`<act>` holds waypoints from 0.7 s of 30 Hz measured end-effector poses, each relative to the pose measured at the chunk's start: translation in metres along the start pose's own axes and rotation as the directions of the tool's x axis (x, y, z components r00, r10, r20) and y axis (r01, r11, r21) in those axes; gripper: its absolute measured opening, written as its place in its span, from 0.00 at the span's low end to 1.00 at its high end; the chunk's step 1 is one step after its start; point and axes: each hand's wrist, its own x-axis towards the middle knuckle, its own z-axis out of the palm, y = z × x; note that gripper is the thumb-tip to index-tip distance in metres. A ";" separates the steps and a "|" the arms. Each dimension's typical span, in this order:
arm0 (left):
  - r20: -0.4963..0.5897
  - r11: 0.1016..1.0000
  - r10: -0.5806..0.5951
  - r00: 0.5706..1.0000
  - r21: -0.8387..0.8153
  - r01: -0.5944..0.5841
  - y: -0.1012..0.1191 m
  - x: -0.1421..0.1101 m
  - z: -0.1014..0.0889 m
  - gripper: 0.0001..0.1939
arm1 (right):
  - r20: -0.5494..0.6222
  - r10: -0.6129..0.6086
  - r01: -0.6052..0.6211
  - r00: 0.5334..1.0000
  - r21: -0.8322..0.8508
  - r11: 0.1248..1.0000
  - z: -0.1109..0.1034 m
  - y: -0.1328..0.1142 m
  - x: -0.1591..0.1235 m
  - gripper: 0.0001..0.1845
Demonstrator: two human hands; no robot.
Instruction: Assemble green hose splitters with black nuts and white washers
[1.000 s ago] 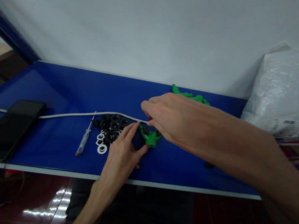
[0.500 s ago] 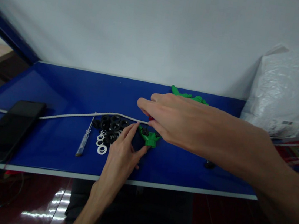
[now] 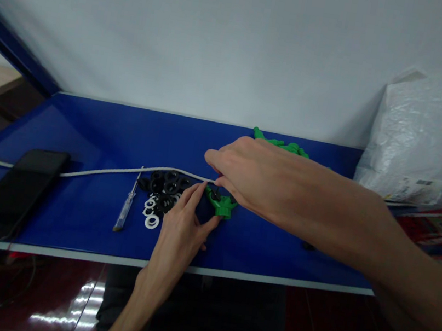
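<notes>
A green Y-shaped plastic hose fitting (image 3: 223, 207) with dark parts on its arms rests on the blue table. My left hand (image 3: 186, 218) steadies it, the thumb at its lower end and the fingers along its left arm. Over the fitting's upper part is my right hand (image 3: 251, 173), its fingers closed in a pinch. Whatever those fingers hold is hidden behind the hand. Just left of my left hand lie black rubber rings (image 3: 171, 181) and white washers (image 3: 151, 221) in a loose pile.
A clear-handled screwdriver (image 3: 123, 213) lies left of the rings. Farther left is a black phone (image 3: 12, 195); a white cable (image 3: 112, 172) crosses the table (image 3: 126, 132). More green plastic parts (image 3: 286, 145) sit by the wall, partly behind my right hand. A white plastic package (image 3: 420, 134) leans at right.
My right hand has turned slightly over the fitting, and the small red piece seen under its fingers is now hidden. My left hand and the fitting stay almost in place.
</notes>
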 end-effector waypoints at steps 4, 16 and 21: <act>0.012 1.000 -0.010 1.000 -0.008 0.011 0.001 0.001 -0.001 0.28 | 0.002 0.012 -0.012 1.000 -0.040 0.999 -0.004 -0.005 -0.002 0.07; -0.005 0.998 -0.005 1.000 -0.066 0.005 -0.002 -0.001 0.001 0.31 | -0.010 0.058 -0.059 0.998 -0.072 0.996 0.008 0.009 0.002 0.07; -0.002 0.997 0.001 1.000 -0.079 -0.001 -0.001 -0.001 0.000 0.30 | 0.030 0.040 -0.041 0.999 0.053 0.998 0.005 0.005 0.001 0.08</act>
